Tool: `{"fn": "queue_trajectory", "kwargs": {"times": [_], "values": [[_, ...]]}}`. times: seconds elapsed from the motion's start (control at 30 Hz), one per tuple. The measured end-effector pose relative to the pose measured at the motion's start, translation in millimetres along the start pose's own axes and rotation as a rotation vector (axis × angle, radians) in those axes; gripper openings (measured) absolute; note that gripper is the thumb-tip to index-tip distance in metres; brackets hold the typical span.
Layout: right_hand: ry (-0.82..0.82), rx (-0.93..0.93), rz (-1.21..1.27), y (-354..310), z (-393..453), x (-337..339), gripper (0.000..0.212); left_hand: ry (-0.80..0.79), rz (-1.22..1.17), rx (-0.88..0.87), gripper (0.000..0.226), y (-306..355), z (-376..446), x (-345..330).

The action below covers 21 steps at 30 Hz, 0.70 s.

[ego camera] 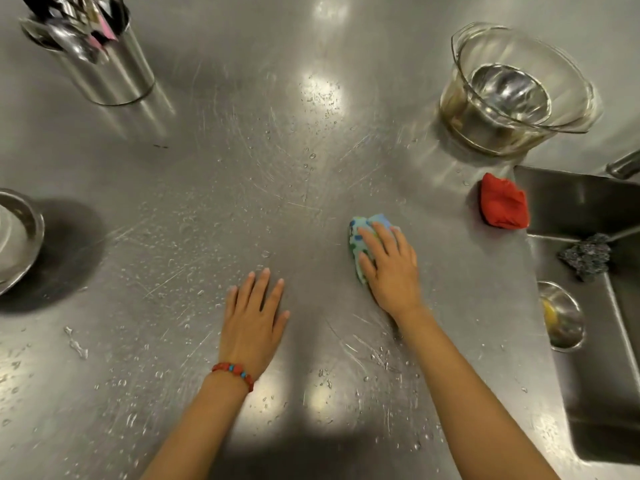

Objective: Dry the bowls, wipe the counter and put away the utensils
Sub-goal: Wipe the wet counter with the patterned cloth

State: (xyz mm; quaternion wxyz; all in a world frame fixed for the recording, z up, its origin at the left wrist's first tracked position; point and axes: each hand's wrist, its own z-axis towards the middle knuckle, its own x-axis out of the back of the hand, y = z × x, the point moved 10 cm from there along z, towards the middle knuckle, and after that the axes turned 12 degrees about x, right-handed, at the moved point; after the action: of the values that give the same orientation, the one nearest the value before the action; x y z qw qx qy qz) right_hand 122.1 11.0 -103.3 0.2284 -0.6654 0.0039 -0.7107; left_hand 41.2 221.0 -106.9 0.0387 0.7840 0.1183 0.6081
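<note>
While droplets cover the steel counter (242, 188), right hand (391, 268) presses a patterned cloth (360, 237) near the sink (571, 202), left hand (252, 320) flat, released; wiping looks unfinished, utensil holder (104, 64) already filled

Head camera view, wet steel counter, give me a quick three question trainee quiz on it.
1. True or false: the left hand lies flat on the counter.
2. What does the right hand press down: A red cloth, B patterned blue-green cloth, C scrubber?
3. What stands in the steel cylinder at top left?

Key: 1 true; 2 B; 3 utensils.
</note>
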Motion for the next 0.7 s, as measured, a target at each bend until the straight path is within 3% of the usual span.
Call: {"fn": "queue_trajectory", "kwargs": {"times": [0.13,0.23,0.3,0.4,0.5,0.6,0.7], "values": [[0.101,-0.225,-0.014,66,62,20,0.044,-0.049,0.015,0.031,0.073,-2,3,-4],[0.108,-0.284,-0.025,76,81,24,0.044,-0.044,0.045,0.035,0.072,-1,4,-4],[0.087,-0.188,0.024,51,71,17,0.043,-0.045,0.046,0.040,0.072,-1,4,-4],[0.015,0.151,0.048,-14,35,-1,0.044,-0.052,0.039,0.049,0.072,-2,4,-6],[-0.041,0.286,0.082,-20,36,-5,0.042,-0.067,0.046,0.055,0.071,-4,5,-8],[-0.011,0.191,0.022,19,85,2,0.041,-0.083,0.069,0.062,0.070,-5,5,-8],[0.041,-0.052,0.013,56,133,9,0.044,-0.093,0.074,0.077,0.070,-6,5,-9]]}}
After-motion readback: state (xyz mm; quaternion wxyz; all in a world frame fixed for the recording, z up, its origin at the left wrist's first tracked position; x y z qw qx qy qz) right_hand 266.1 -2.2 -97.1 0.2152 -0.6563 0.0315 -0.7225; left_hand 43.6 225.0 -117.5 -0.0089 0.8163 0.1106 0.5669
